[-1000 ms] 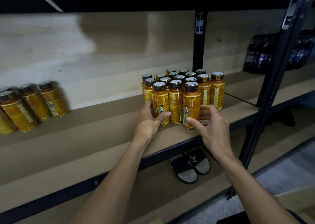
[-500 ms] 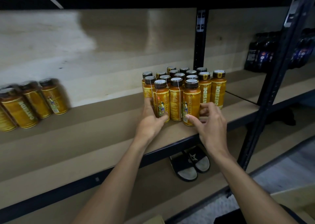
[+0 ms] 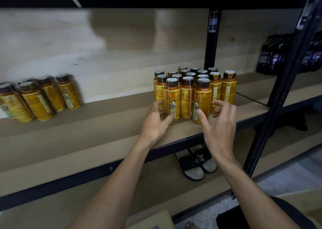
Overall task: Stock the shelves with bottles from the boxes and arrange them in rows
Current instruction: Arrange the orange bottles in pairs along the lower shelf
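Note:
Several orange Oatside bottles (image 3: 187, 96) with dark caps stand in a tight cluster on the middle shelf (image 3: 104, 124), right of centre. My left hand (image 3: 155, 122) holds the front left bottle (image 3: 172, 99), thumb on its lower front and fingers curled round its left side. My right hand (image 3: 219, 124) holds the front right bottle (image 3: 202, 99), thumb on its lower label and fingers curved round its right side. A second group of the same bottles (image 3: 40, 98) stands at the far left of the shelf.
A black upright post (image 3: 212, 40) rises behind the cluster and another (image 3: 278, 92) stands at the right. Dark bottles (image 3: 273, 54) fill the neighbouring shelf at right. Black sandals (image 3: 196, 162) lie on the lower shelf. A cardboard box corner (image 3: 153, 220) shows at the bottom.
Both hands stay on the two front bottles and have pushed them slightly back against the cluster. The fingers of my right hand have spread a little.

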